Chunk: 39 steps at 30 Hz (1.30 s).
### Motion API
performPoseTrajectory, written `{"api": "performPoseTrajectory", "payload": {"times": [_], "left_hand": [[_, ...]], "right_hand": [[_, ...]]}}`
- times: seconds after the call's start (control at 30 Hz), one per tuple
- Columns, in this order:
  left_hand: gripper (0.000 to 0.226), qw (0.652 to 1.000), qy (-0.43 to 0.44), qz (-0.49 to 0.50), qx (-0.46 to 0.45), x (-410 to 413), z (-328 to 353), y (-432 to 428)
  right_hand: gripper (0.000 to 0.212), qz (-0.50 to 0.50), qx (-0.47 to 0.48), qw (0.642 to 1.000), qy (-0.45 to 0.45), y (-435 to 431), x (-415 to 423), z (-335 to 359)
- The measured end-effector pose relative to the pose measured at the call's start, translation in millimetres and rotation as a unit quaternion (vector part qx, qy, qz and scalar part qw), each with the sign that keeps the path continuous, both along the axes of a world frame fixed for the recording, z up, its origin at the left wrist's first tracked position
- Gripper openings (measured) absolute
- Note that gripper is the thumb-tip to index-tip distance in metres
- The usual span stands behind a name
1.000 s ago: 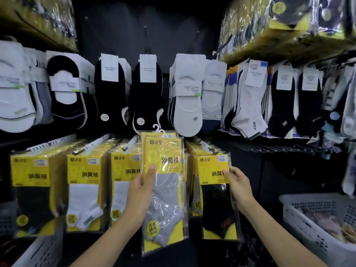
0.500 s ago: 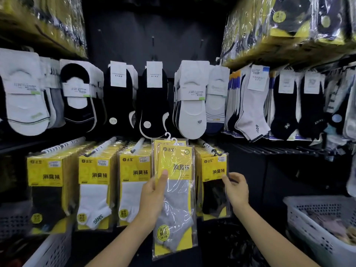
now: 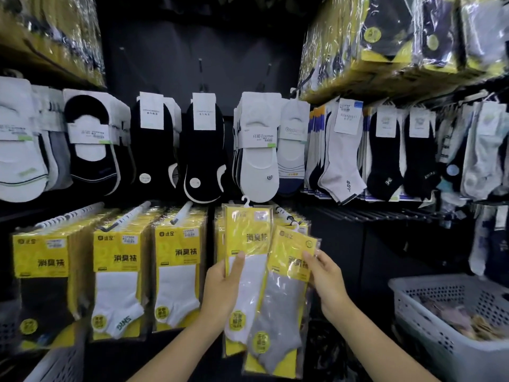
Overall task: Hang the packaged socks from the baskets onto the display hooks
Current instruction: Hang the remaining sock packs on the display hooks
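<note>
So I'm mid-restock at the sock wall with a pack in each hand. My left hand [image 3: 220, 290] grips the white-sock pack [image 3: 249, 241], thumb pressed flat on the front and the other fingers wrapped behind where I can't see them. My right hand [image 3: 327, 282] pinches the grey-sock pack [image 3: 278, 312] by its right edge, fingers [image 3: 311, 257] curled onto the yellow header. The grey one overlaps the front of the white one and tilts a bit to the right. Both are up in front of the lower row, well away from the basket [image 3: 413, 293] off to my right, which has more stuff in it.

As far as I can judge, I'm at the sorting-and-hanging bit: the packs are out of the basket but neither is on a hook yet. The little plastic hanger [image 3: 246, 201] on top of the white pack looks free, though I honestly can't tell if it's caught on anything behind.

For the next move, the nearest peg [image 3: 281, 212] pokes out just right of the white pack's top, and there are two rows of hung white packs [image 3: 176, 271] to my left. I'd guess the white one belongs with those, so I need to lift it, line that tiny hanger up with a peg tip and slide it back. I can't spot a grey row from here, so it may be hidden behind what I'm holding. The slippery film and small hanger loop mean going one pack at a time, really.
</note>
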<state>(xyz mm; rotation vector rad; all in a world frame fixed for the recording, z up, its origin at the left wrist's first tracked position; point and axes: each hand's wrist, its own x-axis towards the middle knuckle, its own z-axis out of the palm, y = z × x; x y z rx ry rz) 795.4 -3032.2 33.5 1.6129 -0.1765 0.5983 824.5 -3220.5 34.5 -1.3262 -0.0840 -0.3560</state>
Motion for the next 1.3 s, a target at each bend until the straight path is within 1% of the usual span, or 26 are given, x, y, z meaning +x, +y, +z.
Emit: {"api": "performPoseTrajectory", "payload": {"times": [0.1, 0.23, 0.3, 0.43, 0.53, 0.63, 0.7, 0.8, 0.87, 0.9, 0.93, 1.0, 1.07, 1.13, 1.17, 1.23, 1.27, 1.3], "left_hand": [[0.043, 0.998, -0.017, 0.051, 0.035, 3.0, 7.4, 13.7], [0.049, 0.996, -0.029, 0.068, 0.043, 6.9, 11.7, 25.8], [0.047, 0.996, -0.035, 0.074, 0.041, 6.2, 13.1, 27.7], [0.049, 0.996, -0.047, 0.067, 0.031, 4.2, 17.2, 26.3], [0.059, 0.998, -0.034, 0.054, 0.019, 6.4, 18.9, 27.1], [0.064, 0.998, -0.035, 0.045, 0.021, 5.8, 20.6, 26.8], [0.063, 0.998, -0.035, 0.042, 0.024, 5.7, 22.9, 26.2], [0.062, 0.999, -0.034, 0.030, 0.024, 7.3, 24.6, 24.2], [0.066, 1.000, -0.021, 0.011, 0.012, 9.7, 23.3, 22.2], [0.066, 1.000, -0.014, 0.000, 0.006, 10.3, 22.1, 20.2], [0.063, 1.000, -0.007, -0.011, 0.002, 10.7, 20.6, 17.1], [0.053, 1.000, 0.004, -0.021, 0.006, 11.9, 16.0, 7.9], [0.049, 0.998, 0.021, -0.061, 0.015, 13.5, 8.9, -7.8], [0.040, 0.992, 0.046, -0.115, 0.025, 12.5, 1.3, -27.9], [0.032, 0.989, 0.048, -0.135, 0.029, 12.9, -2.9, -36.8], [0.033, 0.986, 0.053, -0.157, 0.029, 16.0, -10.4, -50.8], [0.019, 0.985, 0.062, -0.158, 0.027, 18.3, -12.8, -56.1], [0.022, 0.985, 0.077, -0.155, 0.023, 20.8, -14.4, -59.4]], "right_hand": [[0.013, -0.051, -0.003, 0.998, 0.033, -26.3, 8.4, -6.4], [0.012, -0.085, -0.010, 0.996, 0.009, -46.5, 23.5, 2.1], [0.011, -0.079, -0.030, 0.996, -0.002, -49.3, 32.2, 10.7], [0.013, -0.043, -0.118, 0.992, -0.022, -40.7, 47.4, 21.6], [0.015, -0.025, -0.118, 0.992, -0.021, -31.7, 57.8, 20.0], [0.017, -0.017, -0.105, 0.994, 0.005, -26.3, 66.6, 12.7], [0.020, -0.049, -0.085, 0.995, 0.031, -25.2, 71.3, 7.0], [0.030, -0.141, -0.077, 0.984, 0.079, -28.4, 71.7, -0.5], [0.035, -0.178, -0.089, 0.977, 0.083, -28.8, 65.8, -3.8], [0.034, -0.175, -0.085, 0.978, 0.073, -27.7, 61.4, -3.4], [0.028, -0.154, -0.076, 0.984, 0.056, -25.4, 55.3, -1.0], [0.016, -0.081, -0.055, 0.995, 0.022, -16.8, 39.4, 7.4], [0.017, -0.010, -0.041, 0.999, -0.003, -7.0, 24.6, 15.1], [0.021, 0.031, -0.046, 0.998, -0.002, -0.5, 15.9, 16.3], [0.023, 0.035, -0.045, 0.998, 0.006, 1.2, 12.8, 14.8], [0.020, 0.009, -0.021, 0.999, 0.025, -1.5, 10.2, 9.4], [0.018, -0.016, -0.014, 0.999, 0.027, -6.5, 10.6, 6.5], [0.016, -0.041, -0.016, 0.999, 0.028, -12.6, 11.9, 4.5]]}}
